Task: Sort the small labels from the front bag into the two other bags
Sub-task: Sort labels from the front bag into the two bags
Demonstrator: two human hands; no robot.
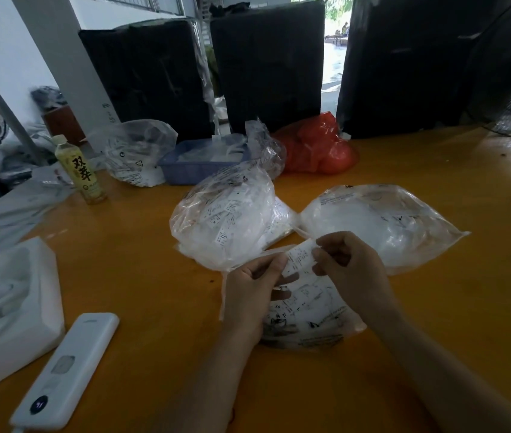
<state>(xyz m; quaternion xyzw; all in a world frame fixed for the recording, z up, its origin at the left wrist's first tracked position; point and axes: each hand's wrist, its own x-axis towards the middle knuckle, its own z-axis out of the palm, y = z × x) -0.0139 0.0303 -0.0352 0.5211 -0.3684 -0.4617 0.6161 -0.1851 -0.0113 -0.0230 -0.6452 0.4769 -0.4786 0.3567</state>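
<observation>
Pinching small label (298, 260) at both ends: left hand (252, 295), right hand (349, 264), above front bag (310, 314). Label long axis runs between hands, tilted. Left target bag (226, 220) and right target bag (382, 223) just beyond, each nearer its same-side hand.

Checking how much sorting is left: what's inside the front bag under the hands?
The front bag holds loose white printed labels, visible through the clear plastic. The left hand and right hand, pinching one label above it, cover part of it, so the amount left is unclear.
</observation>
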